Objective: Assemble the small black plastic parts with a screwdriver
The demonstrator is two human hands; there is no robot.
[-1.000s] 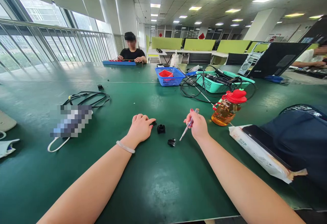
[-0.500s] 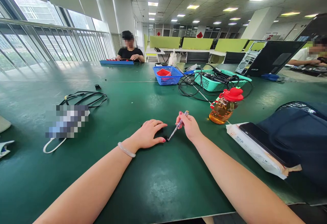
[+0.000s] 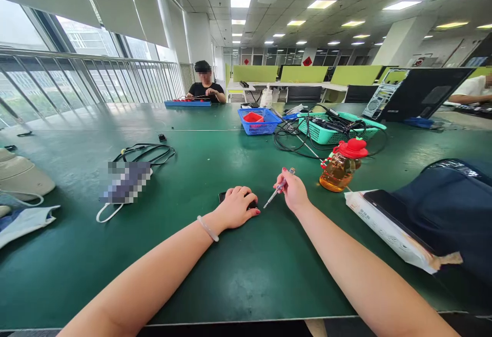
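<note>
My left hand [image 3: 240, 207] lies over a small flat black object [image 3: 222, 197] on the green table, thumb and fingers curled around its edges. Most of the object is under the palm, so its kind cannot be made out. A pale bracelet circles the left wrist. My right hand [image 3: 294, 192] grips a slim screwdriver [image 3: 274, 194] with a see-through handle. Its shaft slants down to the left, and the tip is a short way to the right of my left thumb, apart from the black object.
A bottle with a red lid [image 3: 340, 168] and a tissue pack [image 3: 388, 227] with a phone on top stand right. Farther back are a blue basket [image 3: 259, 128] and a green basket [image 3: 319, 134] of cables. Left lie a cable [image 3: 165, 160] and a mask [image 3: 28, 222]. A person [image 3: 205, 88] sits opposite.
The screwdriver tip has drawn away from beside my left thumb. My left fingers have curled in more, and the black object shows more from under them. The view has shifted left and up.
</note>
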